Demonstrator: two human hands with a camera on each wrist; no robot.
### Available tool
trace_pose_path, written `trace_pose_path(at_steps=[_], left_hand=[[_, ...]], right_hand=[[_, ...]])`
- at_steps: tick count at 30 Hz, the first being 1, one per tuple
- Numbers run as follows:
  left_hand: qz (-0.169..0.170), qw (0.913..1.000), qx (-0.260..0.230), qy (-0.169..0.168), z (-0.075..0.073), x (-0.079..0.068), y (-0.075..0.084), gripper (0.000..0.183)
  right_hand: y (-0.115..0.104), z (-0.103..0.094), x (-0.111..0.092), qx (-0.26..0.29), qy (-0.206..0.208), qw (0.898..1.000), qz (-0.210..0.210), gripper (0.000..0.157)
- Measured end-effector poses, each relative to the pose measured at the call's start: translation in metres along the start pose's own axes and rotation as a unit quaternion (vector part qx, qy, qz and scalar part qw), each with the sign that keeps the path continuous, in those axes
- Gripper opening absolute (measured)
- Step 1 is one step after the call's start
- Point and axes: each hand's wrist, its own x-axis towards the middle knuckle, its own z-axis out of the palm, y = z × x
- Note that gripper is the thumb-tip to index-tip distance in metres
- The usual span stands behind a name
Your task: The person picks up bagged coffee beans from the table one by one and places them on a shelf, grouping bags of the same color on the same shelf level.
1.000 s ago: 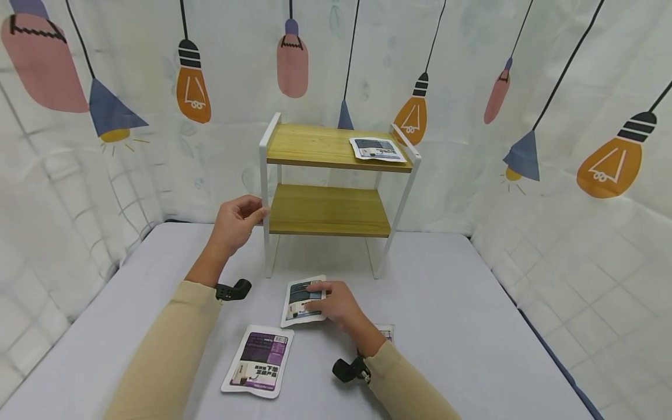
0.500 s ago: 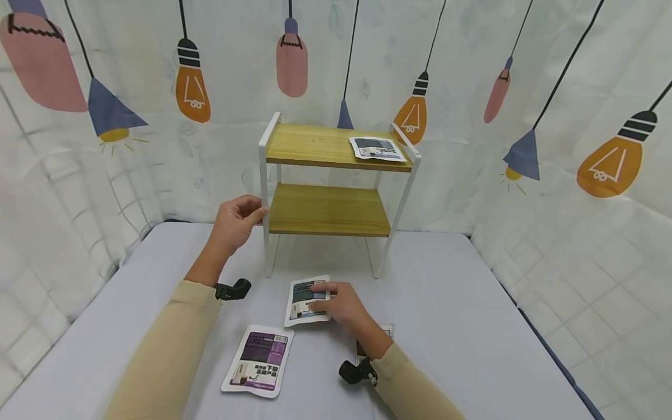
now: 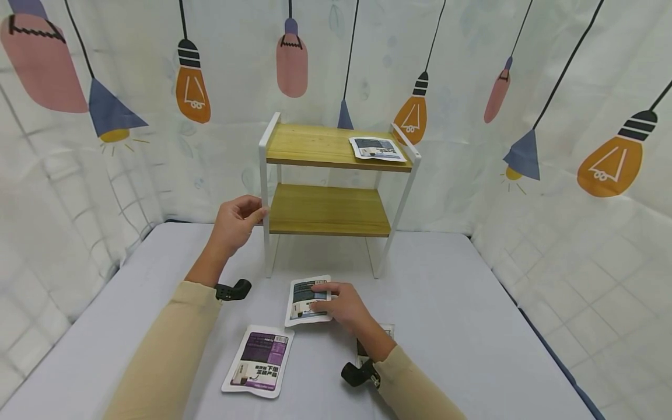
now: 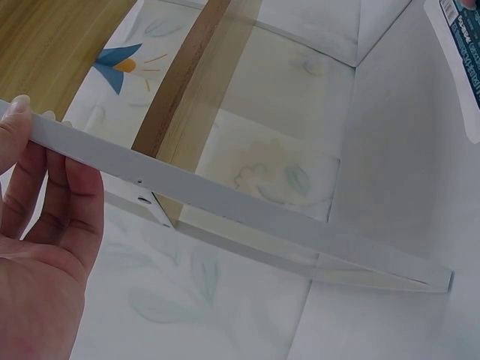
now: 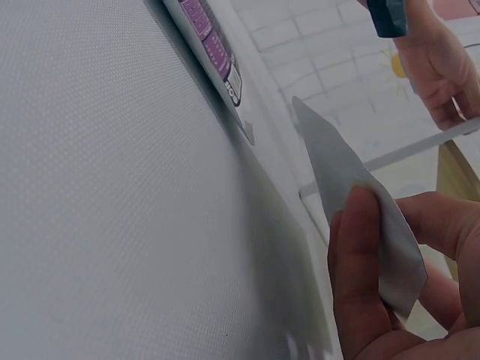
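In the head view my left hand (image 3: 234, 223) grips the front left leg of a small two-tier shelf (image 3: 329, 211) with white metal sides and wooden boards. The left wrist view shows the thumb and fingers around that white leg (image 4: 225, 193). My right hand (image 3: 343, 308) pinches a flat white pouch (image 3: 300, 302) with a teal label by its right edge, in front of the shelf. Seen by the right wrist camera, the pouch (image 5: 330, 161) is tilted up off the tabletop between thumb and fingers. A purple-labelled pouch (image 3: 258, 360) lies flat to its lower left.
Another white pouch (image 3: 377, 149) rests on the right of the shelf's top board. One more pouch (image 3: 389, 329) lies on the table, partly hidden beneath my right wrist. A white cloth covers the table (image 3: 451, 326), and lamp-patterned curtains (image 3: 336, 58) hang around it.
My right hand has shifted slightly to the right with the teal-labelled pouch, mostly in the first half second. The left hand and the shelf have stayed in place.
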Motion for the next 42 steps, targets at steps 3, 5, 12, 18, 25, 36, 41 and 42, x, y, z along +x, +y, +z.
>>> trace_pose_path(at_steps=[3,5,12,18,25,36,41,42], left_hand=[[0.001,1.0000,-0.003,-0.001,0.000,0.000,0.000,0.033],[0.001,1.0000,-0.006,-0.002,0.000,0.000,0.000,0.033],[0.000,1.0000,-0.008,-0.002,0.000,0.000,0.000,0.034],[-0.006,1.0000,-0.006,-0.002,0.000,-0.001,0.002,0.035],[-0.007,0.9999,-0.008,-0.002,0.000,-0.002,0.003,0.038],[-0.005,0.9999,-0.008,-0.003,0.000,-0.002,0.004,0.038],[-0.004,1.0000,-0.006,-0.002,0.000,-0.002,0.003,0.038],[-0.004,1.0000,-0.004,-0.002,0.000,-0.002,0.002,0.038]], right_hand=[[-0.001,-0.001,-0.001,-0.005,0.002,1.000,0.003,0.036],[-0.001,-0.002,-0.002,-0.007,0.003,1.000,0.006,0.036],[-0.002,-0.006,-0.003,0.003,0.005,1.000,0.003,0.037],[-0.007,-0.008,-0.006,0.018,0.002,1.000,-0.016,0.039],[-0.009,-0.010,-0.007,0.032,0.002,0.999,-0.018,0.040],[-0.012,-0.015,-0.015,0.059,-0.002,0.998,-0.022,0.042],[-0.014,-0.017,-0.017,0.069,-0.002,0.997,-0.024,0.041],[-0.014,-0.018,-0.017,0.075,-0.002,0.997,-0.023,0.042]])
